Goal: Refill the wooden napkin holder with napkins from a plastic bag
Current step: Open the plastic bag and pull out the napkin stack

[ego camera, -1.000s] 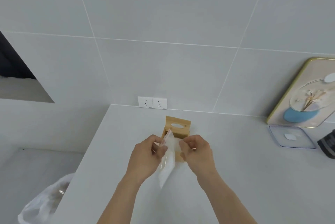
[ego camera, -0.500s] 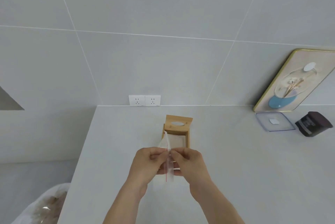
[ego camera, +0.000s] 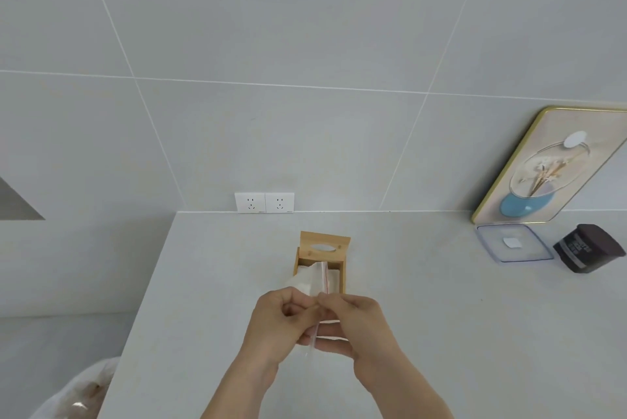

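Observation:
A wooden napkin holder [ego camera: 324, 246] stands on the grey counter [ego camera: 424, 317], its lid with an oval slot raised at the back and white napkins visible inside. Just in front of it I hold a clear plastic bag [ego camera: 314, 278] with a red zip line and white napkins inside. My left hand [ego camera: 283, 322] pinches one side of the bag's top edge. My right hand [ego camera: 359, 325] pinches the other side. The thumbs meet at the zip line, and the bag's lower part is hidden behind my fingers.
A clear plastic lid [ego camera: 514, 242] and a dark jar [ego camera: 588, 247] lie at the right. A gold-framed picture [ego camera: 556, 164] leans on the tiled wall. Twin wall sockets [ego camera: 264, 202] sit behind the holder. A white-lined bin [ego camera: 78, 391] stands below the counter's left edge.
My hands have drawn together on the bag's top edge and come nearer to me. The bag has swung from hanging below my hands to pointing up towards the holder.

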### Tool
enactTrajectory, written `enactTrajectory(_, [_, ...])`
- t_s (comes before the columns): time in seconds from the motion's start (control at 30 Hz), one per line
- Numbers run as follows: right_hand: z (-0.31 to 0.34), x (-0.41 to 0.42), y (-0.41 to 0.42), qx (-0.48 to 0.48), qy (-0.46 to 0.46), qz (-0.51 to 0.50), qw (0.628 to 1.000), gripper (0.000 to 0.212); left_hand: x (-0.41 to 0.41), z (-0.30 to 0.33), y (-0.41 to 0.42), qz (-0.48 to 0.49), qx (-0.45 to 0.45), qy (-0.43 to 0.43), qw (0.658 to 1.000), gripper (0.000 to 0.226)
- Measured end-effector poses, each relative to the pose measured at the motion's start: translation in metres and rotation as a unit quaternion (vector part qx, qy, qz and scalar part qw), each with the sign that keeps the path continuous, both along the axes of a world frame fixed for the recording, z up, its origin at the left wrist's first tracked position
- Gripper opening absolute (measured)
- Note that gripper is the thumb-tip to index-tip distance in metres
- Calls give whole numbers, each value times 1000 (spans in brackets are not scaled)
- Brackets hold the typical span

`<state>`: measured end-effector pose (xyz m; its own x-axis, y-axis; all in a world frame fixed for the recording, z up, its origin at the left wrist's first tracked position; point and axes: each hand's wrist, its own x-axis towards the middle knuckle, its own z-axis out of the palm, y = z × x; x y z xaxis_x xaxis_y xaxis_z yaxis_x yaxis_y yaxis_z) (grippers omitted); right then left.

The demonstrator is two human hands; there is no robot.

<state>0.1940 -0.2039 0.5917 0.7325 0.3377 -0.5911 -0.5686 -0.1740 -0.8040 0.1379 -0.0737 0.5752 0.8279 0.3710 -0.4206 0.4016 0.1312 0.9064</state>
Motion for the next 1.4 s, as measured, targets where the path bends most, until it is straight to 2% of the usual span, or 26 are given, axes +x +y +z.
enactTrajectory(0.27, [4,26,-20,41,22,114,992,23,-1,9,-5,16,-81,3,997,22])
enactTrajectory(0.37, [1,37,-32,24,10,108,994,20,-2,12,4,92,-137,-5,986,27])
enactTrajectory(0.4, [-1,40,-37,8,2,94,995,20,-2,11,9,123,-125,-8,985,27])
enactTrajectory(0.43, [-4,43,-41,-13,-14,87,996,18,-2,10,13,140,-79,-4,987,24])
enactTrajectory(0.5, [-9,47,-44,-68,-67,86,992,17,-2,5,17,131,105,16,986,16])
enactTrajectory(0.53, [-12,46,-43,-104,-109,84,985,17,-2,2,16,100,228,23,968,15])
enactTrajectory(0.6, [-17,45,-38,-219,-246,102,938,18,-1,-3,8,19,443,27,896,15])
enactTrajectory(0.63, [-19,44,-36,-280,-320,122,897,17,0,-5,4,-11,506,27,862,15])
enactTrajectory(0.67, [-21,44,-34,-323,-375,141,857,17,1,-8,1,-33,536,34,843,15])
enactTrajectory(0.7, [-21,44,-34,-345,-403,154,833,15,2,-11,-1,-45,547,46,835,15])
enactTrajectory(0.73, [-22,45,-34,-357,-408,160,825,15,3,-14,-1,-49,543,55,837,16])
enactTrajectory(0.77, [-23,45,-34,-361,-398,163,827,15,3,-15,-2,-48,529,63,845,16])
enactTrajectory(0.8, [-23,46,-35,-348,-374,152,846,15,3,-17,-1,-39,506,66,859,17])
enactTrajectory(0.87, [-17,48,-36,-261,-273,87,922,19,3,-19,3,5,408,36,912,17])
enactTrajectory(0.93, [-9,52,-37,-148,-158,31,976,23,5,-15,6,68,211,-10,975,10])
enactTrajectory(0.97, [-4,54,-37,-95,-113,23,989,25,7,-14,7,100,112,-23,988,16])
enactTrajectory(1.0, [0,57,-37,-44,-78,26,996,28,9,-16,8,130,43,-26,990,21])
enactTrajectory(1.07, [10,60,-37,55,-25,53,997,40,12,-19,7,156,-31,-13,987,30])
enactTrajectory(1.17, [18,63,-35,146,5,101,984,50,10,-22,1,79,-172,2,982,46])
enactTrajectory(1.23, [18,66,-35,131,-19,107,985,43,7,-23,0,36,-214,-24,976,51])
enactTrajectory(1.33, [12,72,-41,10,-76,66,995,28,8,-27,2,161,-235,-40,958,63])
enactTrajectory(1.4, [7,72,-45,-71,-133,23,988,14,10,-26,6,216,-188,-37,957,54])
